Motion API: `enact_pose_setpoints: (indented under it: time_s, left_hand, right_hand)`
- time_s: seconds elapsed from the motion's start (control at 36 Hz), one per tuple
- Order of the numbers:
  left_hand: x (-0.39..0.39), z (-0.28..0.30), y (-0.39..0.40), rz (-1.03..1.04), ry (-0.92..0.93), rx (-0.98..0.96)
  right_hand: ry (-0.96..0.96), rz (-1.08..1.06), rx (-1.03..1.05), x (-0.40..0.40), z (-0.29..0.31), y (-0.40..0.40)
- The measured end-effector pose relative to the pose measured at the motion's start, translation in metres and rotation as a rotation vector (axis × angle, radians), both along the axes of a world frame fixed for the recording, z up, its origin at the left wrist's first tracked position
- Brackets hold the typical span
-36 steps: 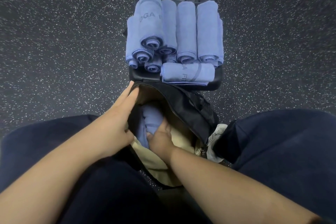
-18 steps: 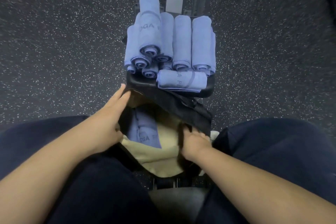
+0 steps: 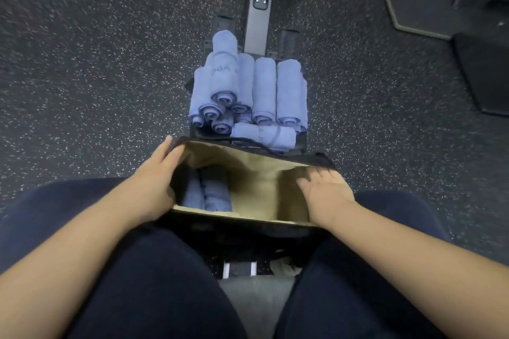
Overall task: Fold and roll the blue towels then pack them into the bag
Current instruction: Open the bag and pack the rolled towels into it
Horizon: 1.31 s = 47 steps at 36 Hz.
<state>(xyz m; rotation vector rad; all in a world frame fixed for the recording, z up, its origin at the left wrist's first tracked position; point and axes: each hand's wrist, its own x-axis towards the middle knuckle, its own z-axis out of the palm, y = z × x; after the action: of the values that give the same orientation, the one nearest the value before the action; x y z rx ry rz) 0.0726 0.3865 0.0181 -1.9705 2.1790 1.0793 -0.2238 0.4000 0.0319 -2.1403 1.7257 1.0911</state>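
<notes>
Both hands have moved apart, and the bag (image 3: 242,217) now gapes wide where it was half shut a moment ago. Her left hand (image 3: 159,173) lies flat with straight fingers against the bag's left end. Her right hand (image 3: 325,187) has come out of the bag and rests open on its right side, holding nothing. Two rolled towels (image 3: 206,192) lie inside at the left, pointing away from her. The right half of the bag shows only tan lining.

More rolled towels (image 3: 248,91) sit stacked on the black seat (image 3: 301,140) just past the bag, straight ahead. One towel (image 3: 261,135) lies crosswise at the front, closest of all. It sits a bit to her right, so I think the right hand would reach it first.
</notes>
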Motion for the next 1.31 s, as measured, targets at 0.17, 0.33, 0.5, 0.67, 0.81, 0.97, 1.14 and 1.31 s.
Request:
enact_pose_setpoints:
  time_s: [0.17, 0.33, 0.5, 0.67, 0.81, 0.97, 1.14, 1.31]
  left_hand:
    - [0.010, 0.000, 0.004, 0.035, -0.027, -0.065]
    - [0.010, 0.001, 0.004, 0.078, -0.002, -0.054]
    - [0.012, 0.000, 0.004, 0.073, 0.008, -0.048]
    - [0.007, 0.003, 0.001, 0.056, 0.010, -0.040]
    - [0.007, 0.002, -0.003, 0.056, 0.036, -0.031]
    - [0.012, 0.001, -0.003, 0.055, 0.040, -0.007]
    - [0.009, 0.000, -0.006, 0.059, 0.064, -0.011]
    - [0.007, 0.001, -0.007, 0.094, 0.095, -0.012]
  right_hand:
    - [-0.031, 0.070, -0.062, 0.004, 0.018, -0.001]
    - [-0.026, 0.189, -0.094, 0.002, 0.035, -0.022]
    - [-0.022, 0.264, -0.129, -0.001, 0.033, -0.041]
    - [-0.004, 0.252, -0.120, -0.011, 0.024, -0.047]
    - [-0.021, 0.244, -0.096, -0.014, 0.017, -0.054]
    - [-0.037, 0.256, -0.088, -0.013, 0.015, -0.068]
    - [-0.030, 0.258, -0.103, -0.014, 0.006, -0.073]
    - [-0.214, 0.256, -0.183, -0.004, 0.014, -0.074]
